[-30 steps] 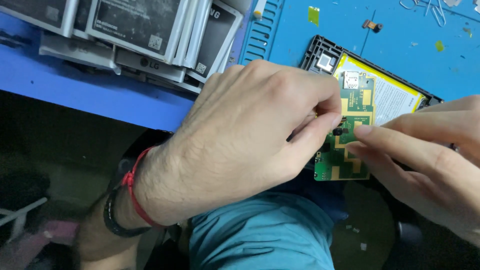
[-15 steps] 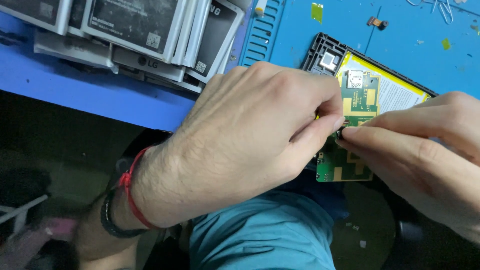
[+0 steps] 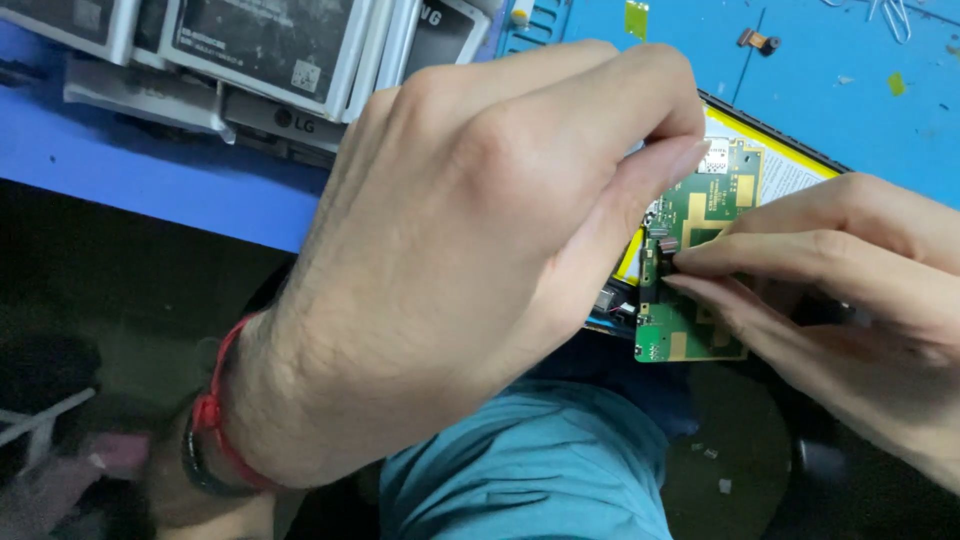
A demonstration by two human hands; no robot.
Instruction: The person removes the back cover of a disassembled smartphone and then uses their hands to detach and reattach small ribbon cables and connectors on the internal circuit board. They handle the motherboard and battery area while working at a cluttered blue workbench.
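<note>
Two hands fill the middle of the frame, the left hand [image 3: 480, 260] and the right hand [image 3: 850, 300], and between them sits one green circuit board [image 3: 700, 300] over one opened device with a yellow-edged battery [image 3: 780, 175]. At the upper left lie at least three flat grey battery packs [image 3: 260, 45] in a loose stack; the exact count is unclear. One red string bracelet [image 3: 215, 410] and one dark band [image 3: 195, 465] circle the left wrist.

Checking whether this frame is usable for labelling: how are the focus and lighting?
Head view: even light, no glare; the left hand and green circuit board are fairly sharp, the right hand slightly soft; the dark area under the blue bench edge is murky.
</note>
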